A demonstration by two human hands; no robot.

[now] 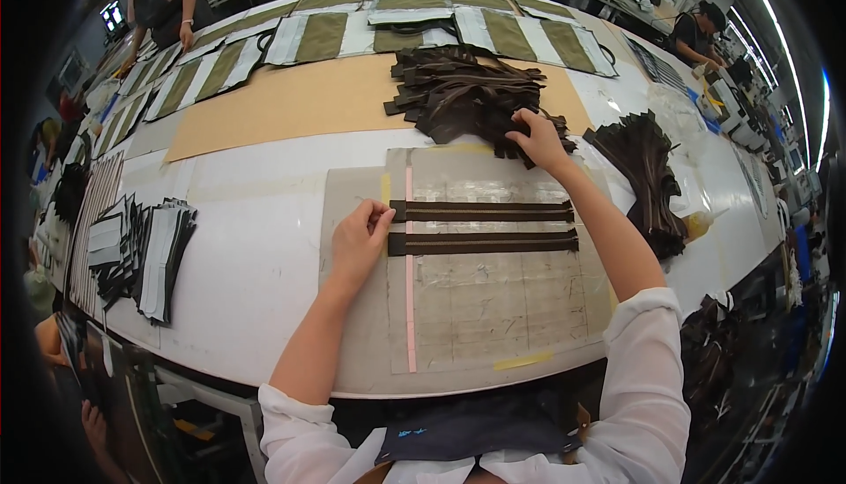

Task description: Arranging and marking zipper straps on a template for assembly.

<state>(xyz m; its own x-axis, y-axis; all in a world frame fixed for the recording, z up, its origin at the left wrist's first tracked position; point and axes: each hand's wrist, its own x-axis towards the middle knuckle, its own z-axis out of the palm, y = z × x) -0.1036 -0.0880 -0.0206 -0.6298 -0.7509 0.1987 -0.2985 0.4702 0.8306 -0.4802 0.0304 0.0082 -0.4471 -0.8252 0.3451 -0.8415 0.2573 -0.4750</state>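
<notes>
Two dark brown zippers, an upper zipper (485,212) and a lower zipper (489,243), lie side by side across a grey marked board (493,308). Each has a dark fabric tab at its left end. My left hand (357,242) is closed, with thumb and forefinger pinched at the upper zipper's tab. Beyond the board lies a loose pile of brown zippers (467,92). At its near right edge my right hand (539,142) has thumb and fingers bent around a zipper end; the fingertips partly hide it.
Another zipper bundle (648,176) lies at the right, beside a small yellowish bottle (699,224). Stacked black-and-white pieces (145,251) sit at the left. Green-and-white fabric panels (322,36) line the far side behind tan paper (282,101). Other people work around the table.
</notes>
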